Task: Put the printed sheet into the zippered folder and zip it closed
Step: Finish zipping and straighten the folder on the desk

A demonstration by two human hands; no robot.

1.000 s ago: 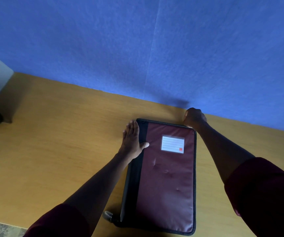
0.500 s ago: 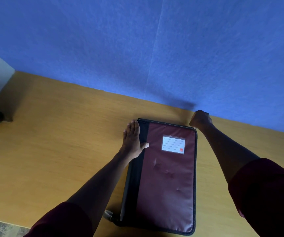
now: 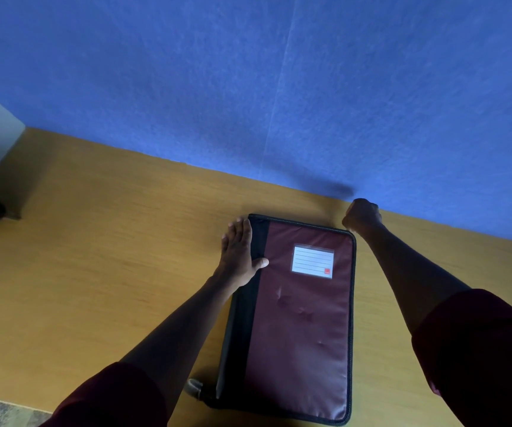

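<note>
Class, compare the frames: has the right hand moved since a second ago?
Yes. The right hand, closed in a fist, has slid rightward along the folder's far edge, reaching its far right corner.

The zippered folder (image 3: 301, 318) has a maroon cloth cover with a soft sheen and a few small dents, a matt black fabric strip along its spine side, and a clear glossy plastic pocket (image 3: 312, 261) that holds a white lined paper label. The table (image 3: 101, 241) under it looks like smooth yellow wood with a fine grain and a matt finish. The blue wall (image 3: 248, 87) behind has a rough, felt-like texture.
</note>
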